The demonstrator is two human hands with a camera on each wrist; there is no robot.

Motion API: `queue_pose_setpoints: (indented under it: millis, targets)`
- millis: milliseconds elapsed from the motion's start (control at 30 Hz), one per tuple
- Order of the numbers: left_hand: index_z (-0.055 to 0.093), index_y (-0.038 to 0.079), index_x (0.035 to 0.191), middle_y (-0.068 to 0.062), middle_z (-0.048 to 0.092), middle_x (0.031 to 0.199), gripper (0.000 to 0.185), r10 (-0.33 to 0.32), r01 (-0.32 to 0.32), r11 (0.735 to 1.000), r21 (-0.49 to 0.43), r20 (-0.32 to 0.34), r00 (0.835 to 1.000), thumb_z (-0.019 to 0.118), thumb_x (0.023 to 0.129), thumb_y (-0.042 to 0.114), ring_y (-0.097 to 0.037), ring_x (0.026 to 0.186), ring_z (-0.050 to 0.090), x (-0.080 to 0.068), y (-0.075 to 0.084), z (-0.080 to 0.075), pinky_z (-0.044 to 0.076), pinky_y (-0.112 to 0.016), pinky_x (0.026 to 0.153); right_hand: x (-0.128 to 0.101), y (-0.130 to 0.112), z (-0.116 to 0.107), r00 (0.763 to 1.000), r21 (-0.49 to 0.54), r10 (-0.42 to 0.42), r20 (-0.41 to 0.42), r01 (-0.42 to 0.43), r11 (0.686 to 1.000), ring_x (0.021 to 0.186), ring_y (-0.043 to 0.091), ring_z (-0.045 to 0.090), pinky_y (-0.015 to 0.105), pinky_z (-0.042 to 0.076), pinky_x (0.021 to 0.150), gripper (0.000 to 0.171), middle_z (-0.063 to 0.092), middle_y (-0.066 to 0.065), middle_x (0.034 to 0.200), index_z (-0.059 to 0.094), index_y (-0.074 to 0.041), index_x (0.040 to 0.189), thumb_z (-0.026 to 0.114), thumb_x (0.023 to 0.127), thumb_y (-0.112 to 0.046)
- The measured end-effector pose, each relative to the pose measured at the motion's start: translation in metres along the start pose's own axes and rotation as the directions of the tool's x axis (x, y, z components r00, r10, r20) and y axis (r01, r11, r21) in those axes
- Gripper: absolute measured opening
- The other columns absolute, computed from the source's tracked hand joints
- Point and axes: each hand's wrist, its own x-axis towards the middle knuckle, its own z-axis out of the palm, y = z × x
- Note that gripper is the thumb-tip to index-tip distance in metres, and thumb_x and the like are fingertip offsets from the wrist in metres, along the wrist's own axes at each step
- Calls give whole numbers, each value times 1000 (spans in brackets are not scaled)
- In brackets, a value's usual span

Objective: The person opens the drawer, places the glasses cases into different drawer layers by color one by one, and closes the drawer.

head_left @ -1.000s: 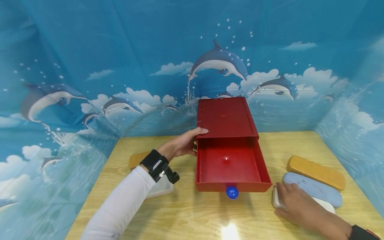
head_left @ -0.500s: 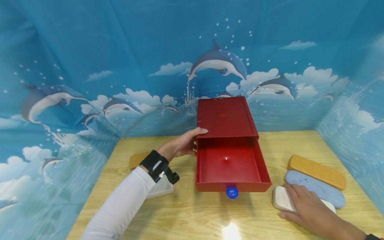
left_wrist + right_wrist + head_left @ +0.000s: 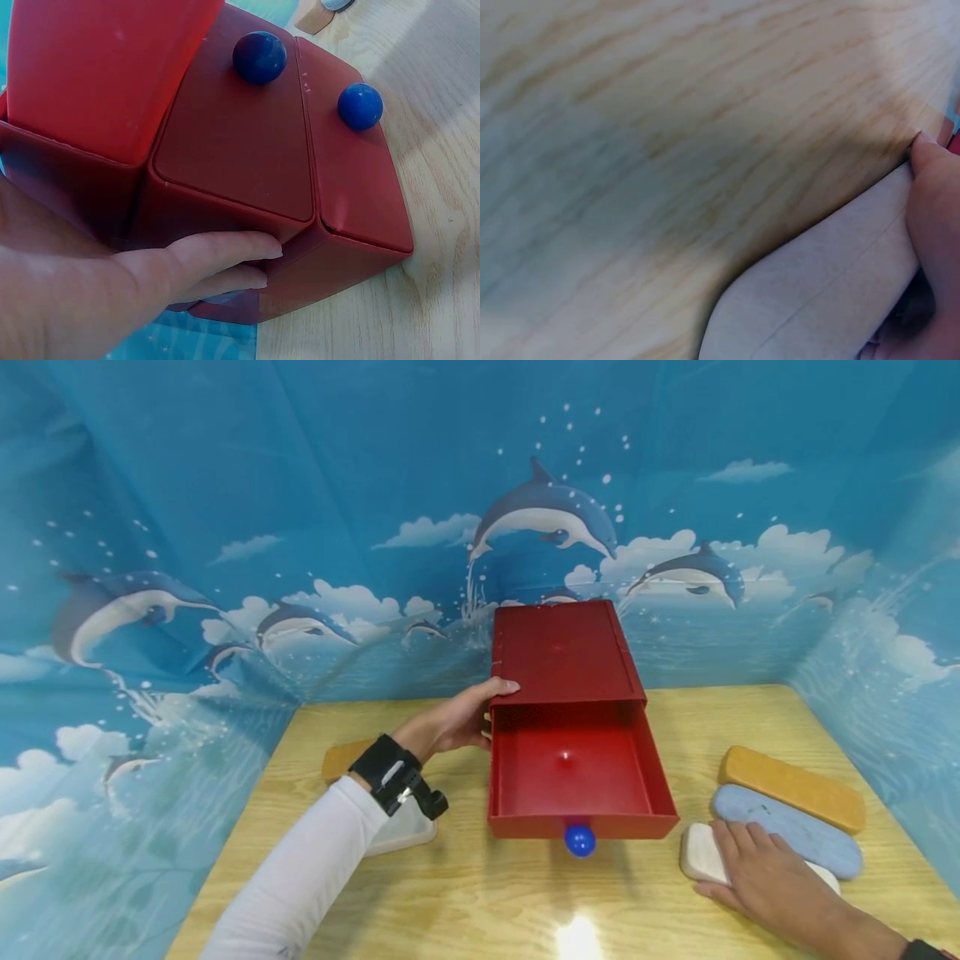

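Note:
A red cabinet point(image 3: 562, 652) with stacked drawers and blue ball knobs point(image 3: 360, 106) stands at the middle of the table. Its top drawer point(image 3: 573, 768) is pulled out and bare inside. My left hand point(image 3: 459, 717) lays its thumb on the cabinet's top edge, with fairly straight fingers point(image 3: 225, 251) against the side wall. At the right, my right hand point(image 3: 776, 877) grips a white rounded case point(image 3: 702, 856), like a glasses case, lying on the table. In the right wrist view a seam runs along this case, and the thumb lies beside it. The hand covers its middle.
Behind the white case lie a blue case point(image 3: 787, 828) and an orange case point(image 3: 791, 789). Left of the cabinet, another pale case point(image 3: 408, 827) and an orange one point(image 3: 347, 760) are partly hidden by the left arm. A dolphin-print backdrop point(image 3: 375, 527) borders the wooden table point(image 3: 480, 902).
My right hand has shifted slightly right along the white case, showing more of its left end, and the blue case has slid slightly right. The left hand and cabinet stay put.

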Motion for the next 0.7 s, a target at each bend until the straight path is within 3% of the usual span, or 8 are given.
queue_pose_setpoints:
  millis: [233,533,700]
  targets:
    - [35,17,154,-15,46,153,70,-4,4,1000,-2,0,1000,49,98,57,-35,125,57,0,0,1,60,-41,87,1,0,0,1000,-29,-3,6,3,1000,88,26,59,48,54,70,82,63,12,103,57,1,121,64,86,-73]
    - [34,20,153,-15,45,153,66,-6,6,1000,-11,-8,1000,49,99,55,-36,125,57,0,-4,0,60,-41,85,5,-6,-18,990,23,79,116,-82,996,101,35,63,56,56,83,83,65,21,115,55,5,132,69,89,-65]
    - [33,19,155,-16,45,153,68,1,-1,1000,0,-11,1000,48,99,55,-36,125,57,0,-1,1,60,-40,86,12,-4,-37,970,83,126,210,-146,986,113,47,63,63,53,92,80,64,25,123,53,6,135,68,93,-60]
